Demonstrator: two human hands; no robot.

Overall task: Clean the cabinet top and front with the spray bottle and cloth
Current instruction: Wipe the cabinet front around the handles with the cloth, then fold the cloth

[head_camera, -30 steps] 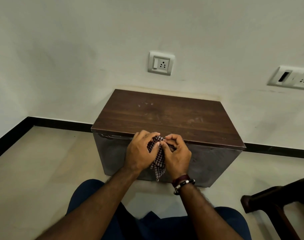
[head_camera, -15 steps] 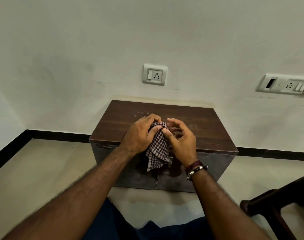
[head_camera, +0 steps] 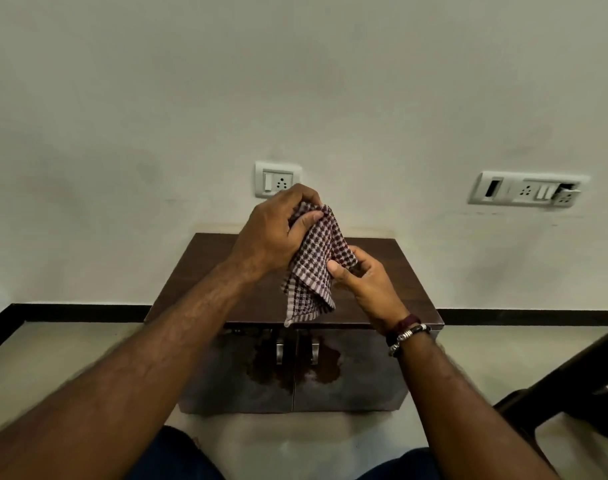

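Checked cloth [head_camera: 313,268] before wall socket [head_camera: 277,180], above cabinet [head_camera: 392,268].

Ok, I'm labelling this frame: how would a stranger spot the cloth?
Find the low dark wooden cabinet against the white wall. Above its top, the left hand and right hand hold the cloth hanging; it alone is maroon-and-white checked.

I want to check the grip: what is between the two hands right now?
In the head view, only the checked maroon-and-white cloth: the left hand grips its top, the right hand pinches its side, above the dark wooden cabinet.
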